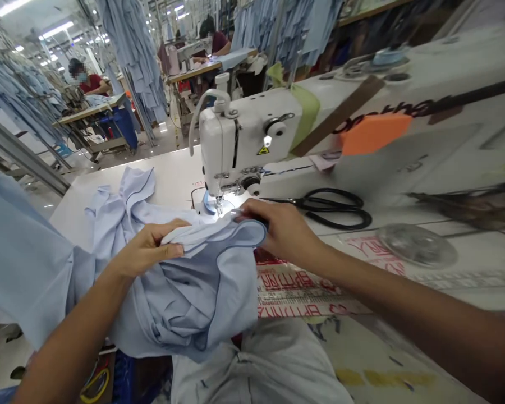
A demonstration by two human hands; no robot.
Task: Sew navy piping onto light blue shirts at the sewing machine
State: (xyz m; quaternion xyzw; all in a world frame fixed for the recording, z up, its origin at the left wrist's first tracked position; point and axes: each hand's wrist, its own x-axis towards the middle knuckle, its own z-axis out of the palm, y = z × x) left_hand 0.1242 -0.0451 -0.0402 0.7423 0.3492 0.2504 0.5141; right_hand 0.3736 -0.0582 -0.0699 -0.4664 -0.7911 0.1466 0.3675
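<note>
**As cloth meets the needle, fingers sit close**

Head view, frame centre: left hand (149, 249) pinches a fold of the pale blue garment (202, 286). Right hand (284, 230) grips its piped edge just beside the presser foot (219, 206) of the sewing machine (248, 140). Scissors (332, 207) lie right of centre.

Risks, by my judgement: fingertips are near the needle, and the bunched cloth could drag the seam crooked.

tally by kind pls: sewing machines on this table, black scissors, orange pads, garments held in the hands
sewing machine: 1
black scissors: 1
orange pad: 1
light blue garment, gripped by left hand and right hand: 1
total: 4
</note>
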